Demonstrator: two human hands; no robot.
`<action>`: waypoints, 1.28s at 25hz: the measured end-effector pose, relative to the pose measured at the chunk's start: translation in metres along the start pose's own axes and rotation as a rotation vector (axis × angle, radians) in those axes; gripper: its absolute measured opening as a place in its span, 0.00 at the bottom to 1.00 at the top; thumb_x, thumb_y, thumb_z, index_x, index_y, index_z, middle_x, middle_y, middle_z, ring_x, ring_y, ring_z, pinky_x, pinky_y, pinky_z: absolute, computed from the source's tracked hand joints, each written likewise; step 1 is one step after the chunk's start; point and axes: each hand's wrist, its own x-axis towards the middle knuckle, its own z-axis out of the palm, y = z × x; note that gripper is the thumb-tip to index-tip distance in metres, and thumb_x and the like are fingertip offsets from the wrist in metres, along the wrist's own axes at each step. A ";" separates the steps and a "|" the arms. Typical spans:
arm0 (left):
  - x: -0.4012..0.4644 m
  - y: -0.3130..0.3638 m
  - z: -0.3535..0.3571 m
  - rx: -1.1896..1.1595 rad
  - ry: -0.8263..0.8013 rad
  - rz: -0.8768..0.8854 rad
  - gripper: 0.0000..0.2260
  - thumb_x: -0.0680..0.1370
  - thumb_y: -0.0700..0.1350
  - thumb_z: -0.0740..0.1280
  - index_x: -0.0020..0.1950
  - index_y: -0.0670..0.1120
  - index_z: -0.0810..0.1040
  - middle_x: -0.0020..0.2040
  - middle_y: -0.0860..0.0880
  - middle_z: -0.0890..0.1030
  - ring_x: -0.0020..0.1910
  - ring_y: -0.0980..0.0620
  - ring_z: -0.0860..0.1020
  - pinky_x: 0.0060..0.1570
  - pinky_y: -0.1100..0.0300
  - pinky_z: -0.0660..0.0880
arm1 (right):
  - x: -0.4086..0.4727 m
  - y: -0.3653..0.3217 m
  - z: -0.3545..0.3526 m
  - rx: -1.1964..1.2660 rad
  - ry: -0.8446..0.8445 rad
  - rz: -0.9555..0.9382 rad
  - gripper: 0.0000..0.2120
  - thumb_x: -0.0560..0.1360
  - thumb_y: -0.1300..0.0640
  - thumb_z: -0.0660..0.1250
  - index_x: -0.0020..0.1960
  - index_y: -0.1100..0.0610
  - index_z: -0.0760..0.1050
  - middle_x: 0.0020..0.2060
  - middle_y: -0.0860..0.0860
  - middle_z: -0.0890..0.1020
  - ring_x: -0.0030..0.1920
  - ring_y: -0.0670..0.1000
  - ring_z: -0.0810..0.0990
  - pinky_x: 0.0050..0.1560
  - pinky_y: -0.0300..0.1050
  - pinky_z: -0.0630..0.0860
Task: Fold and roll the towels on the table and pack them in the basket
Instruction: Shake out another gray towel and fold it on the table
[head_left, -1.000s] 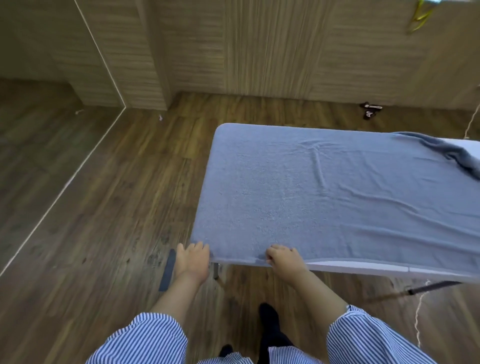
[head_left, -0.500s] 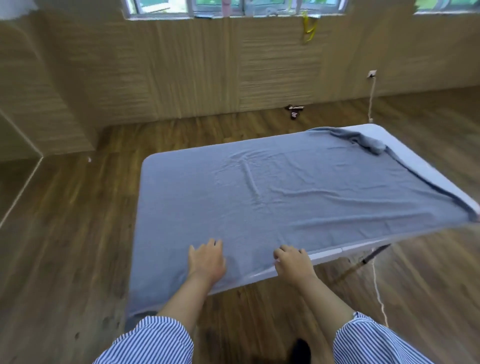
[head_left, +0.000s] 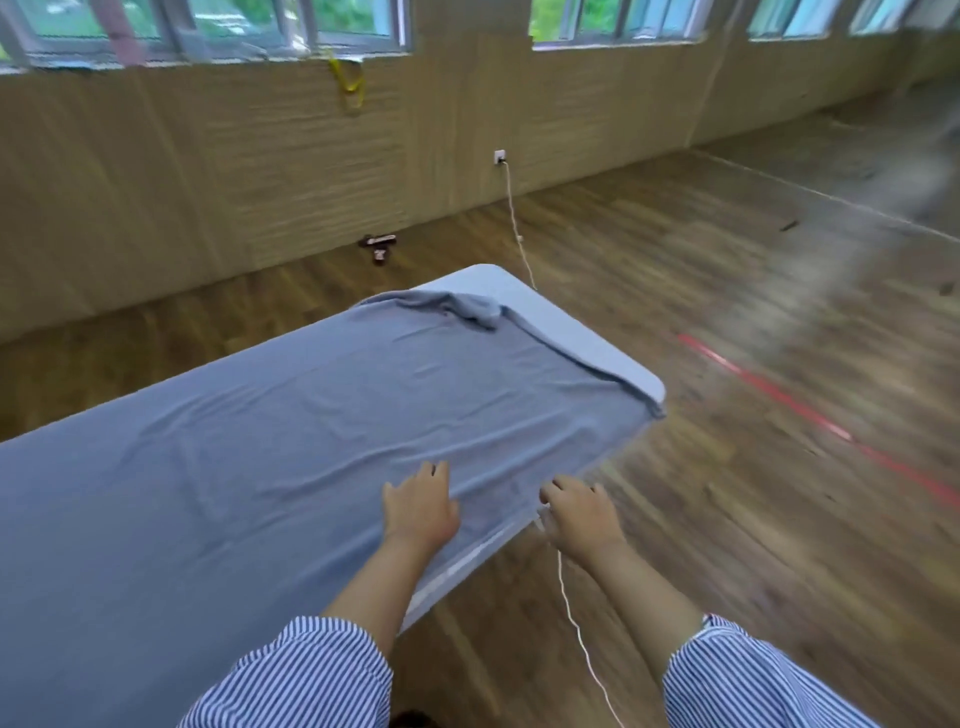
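Blue towel (head_left: 291, 447) spread flat over table (head_left: 587, 338), covering most of it; far right corner bunched, strip of bare table showing there. My left hand (head_left: 420, 512) flat on towel near front edge, grip wide, fingers straight, holding nothing. Right hand (head_left: 579, 514) at table's front edge just past towel hem, fingers loosely spread, grip holding nothing I can see. No basket in view. Risks as I judge: bunched corner skews fold; overhanging cloth slides off; white cable (head_left: 571, 618) under right wrist could snag.
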 end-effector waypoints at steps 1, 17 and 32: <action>0.015 0.019 -0.001 -0.001 0.003 0.029 0.20 0.77 0.48 0.58 0.70 0.48 0.64 0.66 0.49 0.71 0.61 0.46 0.75 0.56 0.52 0.67 | 0.007 0.017 -0.002 0.011 0.013 0.025 0.16 0.51 0.54 0.79 0.31 0.51 0.72 0.28 0.47 0.75 0.29 0.51 0.78 0.28 0.42 0.70; 0.293 0.198 0.017 0.006 -0.069 0.072 0.18 0.78 0.49 0.58 0.67 0.47 0.66 0.63 0.49 0.72 0.61 0.47 0.74 0.55 0.51 0.69 | 0.213 0.231 0.005 0.026 0.065 0.087 0.07 0.59 0.53 0.71 0.34 0.51 0.74 0.33 0.48 0.77 0.33 0.52 0.79 0.30 0.45 0.73; 0.364 0.290 0.053 -0.308 0.111 -0.655 0.12 0.76 0.46 0.62 0.57 0.42 0.71 0.55 0.43 0.74 0.54 0.41 0.75 0.46 0.49 0.73 | 0.412 0.338 0.022 0.210 -0.174 -0.681 0.15 0.74 0.57 0.63 0.60 0.58 0.75 0.57 0.53 0.77 0.58 0.57 0.75 0.53 0.50 0.71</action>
